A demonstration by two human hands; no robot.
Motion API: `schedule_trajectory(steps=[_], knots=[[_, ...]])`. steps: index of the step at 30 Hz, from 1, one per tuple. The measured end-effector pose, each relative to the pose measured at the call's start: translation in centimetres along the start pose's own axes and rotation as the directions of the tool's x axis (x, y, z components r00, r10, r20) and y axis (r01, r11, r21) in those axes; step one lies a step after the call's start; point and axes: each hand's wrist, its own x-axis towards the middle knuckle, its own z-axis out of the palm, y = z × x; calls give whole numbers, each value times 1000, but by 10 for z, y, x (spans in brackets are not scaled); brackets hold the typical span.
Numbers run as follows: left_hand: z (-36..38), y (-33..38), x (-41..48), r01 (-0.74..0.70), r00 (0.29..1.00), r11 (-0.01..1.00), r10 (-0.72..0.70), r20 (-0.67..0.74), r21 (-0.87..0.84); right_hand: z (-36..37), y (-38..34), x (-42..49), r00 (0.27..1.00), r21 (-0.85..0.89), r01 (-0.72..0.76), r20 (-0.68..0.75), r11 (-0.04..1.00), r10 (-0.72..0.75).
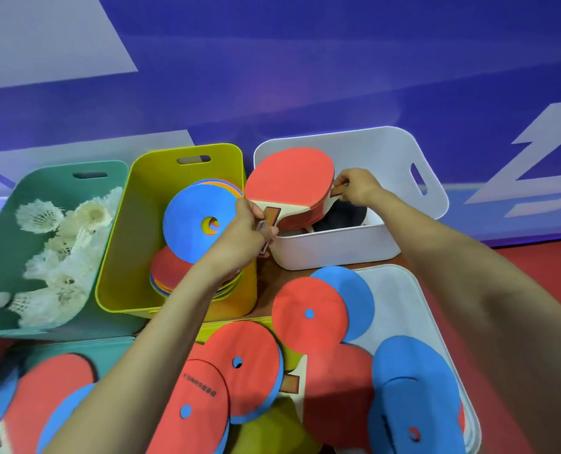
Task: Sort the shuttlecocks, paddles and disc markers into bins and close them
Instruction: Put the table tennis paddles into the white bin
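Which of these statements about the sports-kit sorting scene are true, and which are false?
1. The shuttlecocks lie in the green bin. True.
2. The left hand and right hand grip paddles by their handles at the white bin. True.
3. The yellow bin holds paddles. False: the yellow bin holds disc markers.
4. The white bin is closed. False: it stands open.

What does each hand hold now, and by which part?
The left hand grips the top red paddle by its wooden handle. The right hand pinches the handle of a second paddle beneath it, above the white bin.
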Motion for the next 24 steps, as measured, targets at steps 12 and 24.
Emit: schedule_trajectory(steps=[12,24], knots=[[41,32,65,-80,992,941,41,123,328,-35,9,-25,997,-242,-77,-41,967,69],[82,3,113,-51,949,902,-90,301,428,-39,38,-49,989,-285,-111,-122,952,79]])
